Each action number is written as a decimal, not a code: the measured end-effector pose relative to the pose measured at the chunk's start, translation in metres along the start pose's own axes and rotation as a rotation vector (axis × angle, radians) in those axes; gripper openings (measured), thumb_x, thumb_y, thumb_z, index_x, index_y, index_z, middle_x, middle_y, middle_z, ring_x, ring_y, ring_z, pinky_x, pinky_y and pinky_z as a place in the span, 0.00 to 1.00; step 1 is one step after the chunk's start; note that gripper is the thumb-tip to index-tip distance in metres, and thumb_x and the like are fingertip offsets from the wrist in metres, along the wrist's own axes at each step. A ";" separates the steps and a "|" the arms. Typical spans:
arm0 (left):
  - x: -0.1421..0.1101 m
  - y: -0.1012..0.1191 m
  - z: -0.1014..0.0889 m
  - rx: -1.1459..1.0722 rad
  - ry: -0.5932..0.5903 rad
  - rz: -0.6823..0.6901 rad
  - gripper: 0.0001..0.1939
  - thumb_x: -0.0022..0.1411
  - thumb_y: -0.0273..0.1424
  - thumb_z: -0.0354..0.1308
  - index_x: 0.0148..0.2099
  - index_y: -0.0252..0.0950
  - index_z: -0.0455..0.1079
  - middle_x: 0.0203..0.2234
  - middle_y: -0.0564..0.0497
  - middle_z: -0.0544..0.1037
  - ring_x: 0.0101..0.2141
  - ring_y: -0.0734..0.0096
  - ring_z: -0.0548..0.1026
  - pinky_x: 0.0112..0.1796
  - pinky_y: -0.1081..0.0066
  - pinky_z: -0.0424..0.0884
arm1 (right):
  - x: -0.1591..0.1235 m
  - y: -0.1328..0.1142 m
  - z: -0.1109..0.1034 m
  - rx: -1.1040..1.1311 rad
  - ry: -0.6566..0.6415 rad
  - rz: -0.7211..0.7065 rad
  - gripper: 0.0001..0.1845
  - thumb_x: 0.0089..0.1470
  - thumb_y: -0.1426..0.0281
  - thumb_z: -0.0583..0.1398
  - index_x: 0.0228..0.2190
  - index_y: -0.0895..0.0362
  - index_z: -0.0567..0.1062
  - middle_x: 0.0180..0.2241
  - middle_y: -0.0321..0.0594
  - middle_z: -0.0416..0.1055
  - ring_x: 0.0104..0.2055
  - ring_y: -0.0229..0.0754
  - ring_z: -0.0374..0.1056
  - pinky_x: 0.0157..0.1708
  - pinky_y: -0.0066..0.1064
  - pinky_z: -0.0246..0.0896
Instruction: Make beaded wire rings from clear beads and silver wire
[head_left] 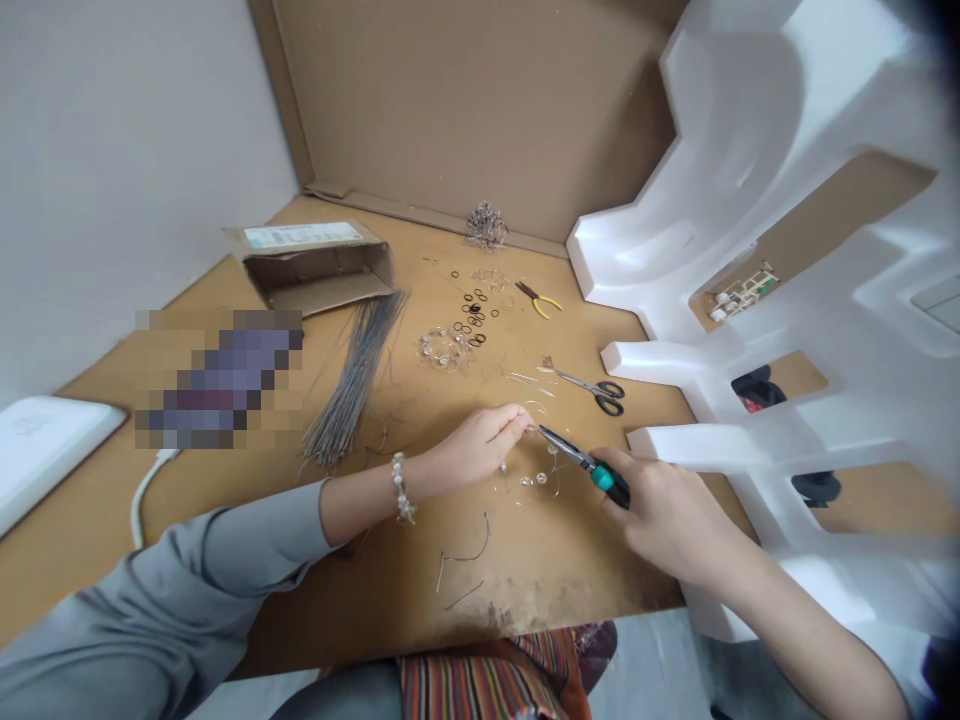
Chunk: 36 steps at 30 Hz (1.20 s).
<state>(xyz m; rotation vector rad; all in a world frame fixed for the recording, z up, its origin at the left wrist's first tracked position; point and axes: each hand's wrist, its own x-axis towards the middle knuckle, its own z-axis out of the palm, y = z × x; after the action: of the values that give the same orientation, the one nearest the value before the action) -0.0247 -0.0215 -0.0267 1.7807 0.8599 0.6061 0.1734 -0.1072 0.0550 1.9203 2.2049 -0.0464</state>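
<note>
The beaded wire (541, 479) curves over the tabletop (600, 350) beside the left hand (486, 446), whose pinched fingertips seem to hold part of it. Black-and-green pliers (603, 478) point at that pinch, long axis slanting back to the right hand (670, 512) wrapped around their handles.

"First entry?"
"One table (577, 540), tan top, smudged dark by its near edge."
"Walls?"
"One wall (135, 150), plain, pale grey, beyond the table's left edge. Also, from where I stand, one brown panel (480, 110), cardboard-like, upright along the far edge."
"Right edge?"
"One white moulded partition (735, 130), smooth, with openings and blunt prongs."
"Floor?"
"One floor (652, 660), pale grey, below the near right corner."
"Light?"
"Soft; dull sheen on the table."
</note>
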 end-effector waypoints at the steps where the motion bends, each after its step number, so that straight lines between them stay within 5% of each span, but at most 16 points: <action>1: 0.000 0.000 0.000 -0.003 0.006 -0.007 0.17 0.66 0.39 0.39 0.38 0.35 0.65 0.19 0.57 0.63 0.22 0.76 0.63 0.25 0.75 0.60 | 0.000 0.000 0.000 -0.003 -0.003 0.003 0.15 0.49 0.70 0.53 0.40 0.50 0.70 0.26 0.34 0.72 0.25 0.39 0.66 0.23 0.29 0.43; 14: 0.000 -0.004 0.006 -0.101 0.088 0.080 0.17 0.67 0.39 0.39 0.36 0.35 0.63 0.20 0.56 0.64 0.23 0.76 0.64 0.27 0.74 0.61 | -0.016 -0.015 0.008 -0.393 0.327 0.002 0.11 0.49 0.73 0.54 0.36 0.55 0.71 0.26 0.38 0.68 0.28 0.41 0.63 0.26 0.32 0.43; 24: -0.006 -0.002 0.012 0.052 0.209 0.234 0.13 0.67 0.34 0.39 0.38 0.35 0.62 0.26 0.54 0.68 0.28 0.75 0.66 0.33 0.72 0.63 | -0.016 -0.021 0.006 -0.453 0.381 -0.017 0.11 0.49 0.74 0.55 0.37 0.56 0.71 0.25 0.38 0.66 0.29 0.41 0.61 0.27 0.33 0.41; 36: -0.007 -0.004 0.012 0.060 0.215 0.264 0.13 0.68 0.33 0.39 0.41 0.35 0.63 0.28 0.52 0.70 0.30 0.73 0.69 0.35 0.71 0.64 | -0.018 -0.018 0.006 -0.497 0.382 -0.053 0.12 0.50 0.73 0.57 0.39 0.56 0.71 0.25 0.37 0.65 0.28 0.41 0.60 0.28 0.33 0.43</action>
<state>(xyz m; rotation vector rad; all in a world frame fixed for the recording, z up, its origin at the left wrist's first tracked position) -0.0209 -0.0327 -0.0351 1.9243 0.7983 0.9655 0.1589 -0.1287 0.0508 1.6867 2.2013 0.8416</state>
